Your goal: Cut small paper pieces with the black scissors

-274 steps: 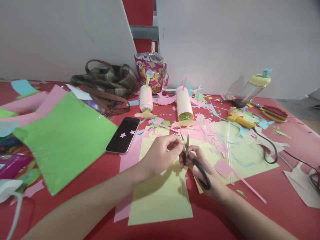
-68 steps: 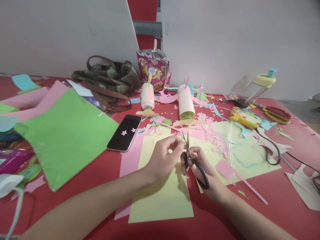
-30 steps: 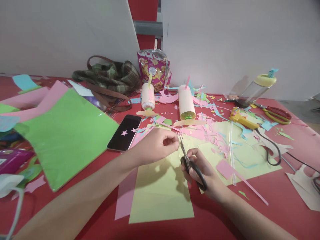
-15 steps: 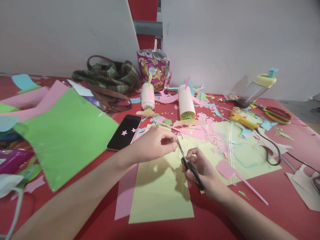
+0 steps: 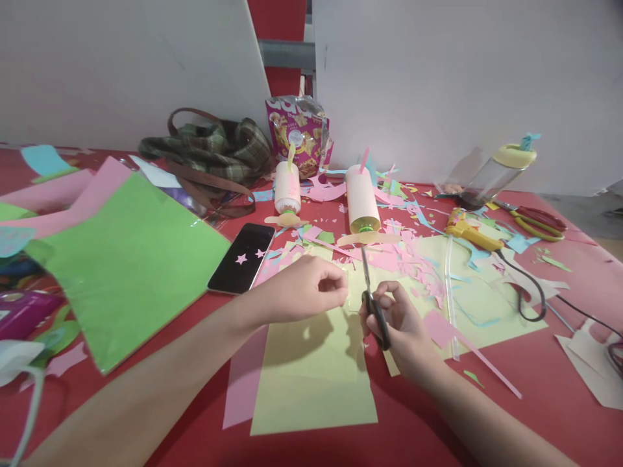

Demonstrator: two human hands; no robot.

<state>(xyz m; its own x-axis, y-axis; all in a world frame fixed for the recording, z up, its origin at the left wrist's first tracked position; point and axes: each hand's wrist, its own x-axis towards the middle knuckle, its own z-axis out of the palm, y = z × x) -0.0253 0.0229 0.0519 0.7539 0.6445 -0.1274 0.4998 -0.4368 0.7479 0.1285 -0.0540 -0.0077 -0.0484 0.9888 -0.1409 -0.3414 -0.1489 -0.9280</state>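
Note:
Thumb and fingertips of my left hand (image 5: 307, 287) are pinched together over the middle of the table. They hold a small piece of pale yellow paper (image 5: 355, 293), hard to tell from the yellow sheets behind it. My right hand (image 5: 400, 324) has its fingers in the black handles of a pair of scissors (image 5: 366, 272). The blades point away from me, look closed, and stand just right of my left fingertips, apart from them. Below both hands lies a yellow paper sheet (image 5: 311, 395), partly over a pink sheet (image 5: 242, 386).
A phone (image 5: 239, 263) with pink paper stars and a green sheet pack (image 5: 131, 259) lie left. Two paper-wrapped bottles (image 5: 361, 194) stand behind among scraps. To the right are a yellow glue gun (image 5: 470, 232) with a cord, red-and-yellow scissors (image 5: 540, 224) and a tilted clear bottle (image 5: 501, 175).
The scissors have moved right, away from my left fingertips, and their blades now point more straight ahead. My left hand has shifted slightly toward me, still pinched.

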